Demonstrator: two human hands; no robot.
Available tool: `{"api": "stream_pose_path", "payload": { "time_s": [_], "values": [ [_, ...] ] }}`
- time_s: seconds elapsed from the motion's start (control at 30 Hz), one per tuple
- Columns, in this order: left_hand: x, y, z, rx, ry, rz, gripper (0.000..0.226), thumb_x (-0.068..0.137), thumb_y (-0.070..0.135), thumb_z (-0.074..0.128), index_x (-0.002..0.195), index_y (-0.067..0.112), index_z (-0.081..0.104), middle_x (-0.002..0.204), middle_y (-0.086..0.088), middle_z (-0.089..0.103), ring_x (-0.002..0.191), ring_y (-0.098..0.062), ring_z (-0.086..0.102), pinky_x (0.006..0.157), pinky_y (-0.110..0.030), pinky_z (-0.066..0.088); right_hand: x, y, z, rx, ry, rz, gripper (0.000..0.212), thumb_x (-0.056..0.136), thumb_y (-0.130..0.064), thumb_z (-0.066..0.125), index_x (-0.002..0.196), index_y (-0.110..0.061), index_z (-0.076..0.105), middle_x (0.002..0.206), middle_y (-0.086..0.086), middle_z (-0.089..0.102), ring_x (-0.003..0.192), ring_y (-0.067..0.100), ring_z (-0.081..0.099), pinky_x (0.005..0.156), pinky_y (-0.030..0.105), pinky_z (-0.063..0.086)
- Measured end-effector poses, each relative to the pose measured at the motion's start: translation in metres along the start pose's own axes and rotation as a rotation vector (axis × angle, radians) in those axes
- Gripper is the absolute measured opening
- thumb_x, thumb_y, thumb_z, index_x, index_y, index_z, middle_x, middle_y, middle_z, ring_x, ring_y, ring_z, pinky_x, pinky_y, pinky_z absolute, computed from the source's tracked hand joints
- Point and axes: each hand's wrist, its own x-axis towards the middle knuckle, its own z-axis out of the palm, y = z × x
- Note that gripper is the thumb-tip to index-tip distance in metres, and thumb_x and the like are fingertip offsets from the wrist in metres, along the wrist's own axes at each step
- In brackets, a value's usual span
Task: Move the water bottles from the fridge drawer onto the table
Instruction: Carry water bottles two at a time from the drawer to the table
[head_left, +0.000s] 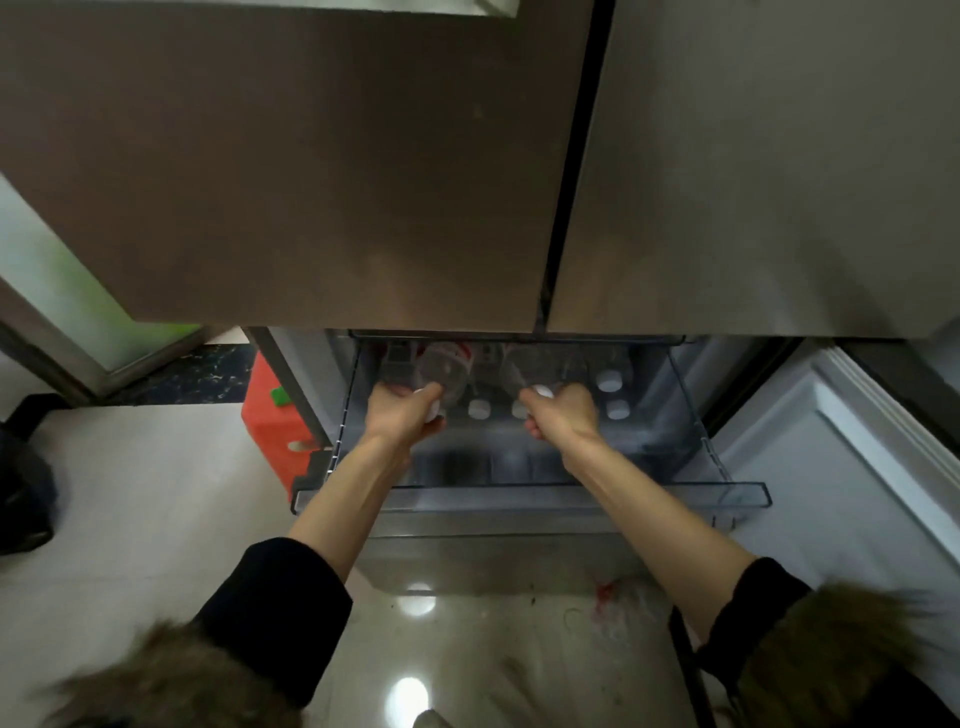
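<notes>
Several water bottles (609, 382) lying white caps outward in pulled-out clear fridge drawer (530, 493). Left hand (402, 413) gripping one bottle near cap, right hand (563, 415) gripping another. Closed fridge doors (311, 182) looming above; red crate (272, 415) sitting on floor leftward.
</notes>
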Motion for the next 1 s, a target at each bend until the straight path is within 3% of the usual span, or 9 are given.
{"api": "stream_pose_path", "payload": {
  "time_s": [0.07, 0.13, 0.23, 0.3, 0.43, 0.63, 0.87, 0.93, 1.0],
  "values": [
    [-0.006, 0.004, -0.01, 0.004, 0.009, 0.062, 0.029, 0.083, 0.009, 0.064, 0.074, 0.013, 0.037, 0.097, -0.014, 0.048, 0.066, -0.017, 0.055, 0.047, -0.021, 0.054, -0.019, 0.0, -0.007, -0.017, 0.064, -0.076, 0.031, 0.081, -0.023, 0.062, 0.102, -0.002, 0.052, 0.093, 0.019, 0.068, 0.059, 0.019, 0.063, 0.061, 0.032, 0.057],
    [-0.012, 0.009, -0.02, 0.029, 0.027, 0.113, 0.03, 0.081, 0.013, 0.066, 0.072, 0.014, 0.037, 0.097, -0.014, 0.049, 0.064, -0.017, 0.056, 0.056, -0.027, 0.057, -0.038, -0.004, -0.012, -0.017, 0.107, -0.162, 0.021, 0.081, -0.022, 0.061, 0.088, -0.011, 0.045, 0.087, 0.019, 0.069, 0.058, 0.02, 0.064, 0.066, 0.035, 0.056],
    [-0.02, 0.017, -0.035, 0.13, 0.019, 0.116, 0.024, 0.077, 0.02, 0.07, 0.077, 0.012, 0.047, 0.105, -0.015, 0.055, 0.069, -0.019, 0.06, 0.069, -0.035, 0.058, -0.059, -0.015, -0.021, -0.018, 0.156, -0.257, 0.02, 0.082, -0.023, 0.06, 0.085, -0.012, 0.043, 0.089, 0.015, 0.066, 0.056, 0.018, 0.063, 0.046, 0.012, 0.046],
    [-0.025, 0.02, -0.044, 0.211, 0.004, 0.122, 0.026, 0.077, 0.023, 0.07, 0.086, 0.008, 0.051, 0.108, -0.015, 0.057, 0.064, -0.016, 0.06, 0.059, -0.028, 0.057, -0.066, -0.018, -0.028, -0.081, 0.182, -0.271, 0.024, 0.083, -0.026, 0.059, 0.092, -0.009, 0.046, 0.094, 0.014, 0.062, 0.061, 0.021, 0.064, 0.037, 0.009, 0.039],
    [-0.037, 0.023, -0.054, 0.443, 0.028, 0.225, 0.035, 0.075, 0.028, 0.07, 0.098, 0.004, 0.057, 0.103, -0.015, 0.063, 0.062, -0.02, 0.062, 0.051, -0.025, 0.052, -0.072, -0.015, -0.025, -0.25, 0.213, -0.31, 0.032, 0.079, -0.035, 0.06, 0.092, -0.007, 0.05, 0.09, 0.013, 0.065, 0.078, 0.031, 0.065, 0.068, 0.039, 0.055],
    [-0.042, 0.031, -0.051, 0.846, 0.008, 0.51, 0.035, 0.074, 0.031, 0.068, 0.098, 0.007, 0.058, 0.094, -0.012, 0.065, 0.087, -0.03, 0.061, 0.075, -0.038, 0.052, -0.075, -0.027, -0.016, -0.423, 0.146, -0.378, 0.035, 0.082, -0.036, 0.062, 0.094, -0.004, 0.052, 0.094, 0.014, 0.06, 0.085, 0.028, 0.053, 0.064, 0.031, 0.037],
    [-0.024, 0.024, -0.035, 0.891, -0.044, 0.631, 0.035, 0.077, 0.039, 0.065, 0.087, 0.006, 0.059, 0.088, -0.011, 0.064, 0.082, -0.027, 0.061, 0.067, -0.034, 0.049, -0.06, -0.031, -0.003, -0.519, 0.068, -0.481, 0.044, 0.079, -0.053, 0.063, 0.088, -0.012, 0.052, 0.095, 0.012, 0.066, 0.092, 0.03, 0.061, 0.066, 0.034, 0.047],
    [-0.021, 0.015, -0.032, 0.921, -0.054, 0.649, 0.036, 0.082, 0.042, 0.061, 0.09, 0.008, 0.056, 0.096, -0.015, 0.06, 0.09, -0.03, 0.058, 0.07, -0.033, 0.046, -0.053, -0.025, -0.003, -0.56, 0.021, -0.514, 0.044, 0.08, -0.053, 0.062, 0.099, -0.014, 0.053, 0.103, 0.009, 0.064, 0.098, 0.028, 0.06, 0.073, 0.034, 0.047],
    [-0.019, 0.005, -0.032, 0.908, -0.105, 0.636, 0.04, 0.085, 0.044, 0.056, 0.108, 0.01, 0.054, 0.116, -0.016, 0.05, 0.114, -0.03, 0.047, 0.089, -0.036, 0.042, -0.045, -0.019, -0.008, -0.596, -0.06, -0.54, 0.048, 0.081, -0.048, 0.063, 0.116, -0.017, 0.05, 0.119, 0.007, 0.055, 0.11, 0.027, 0.054, 0.084, 0.035, 0.045]
  ]
}}
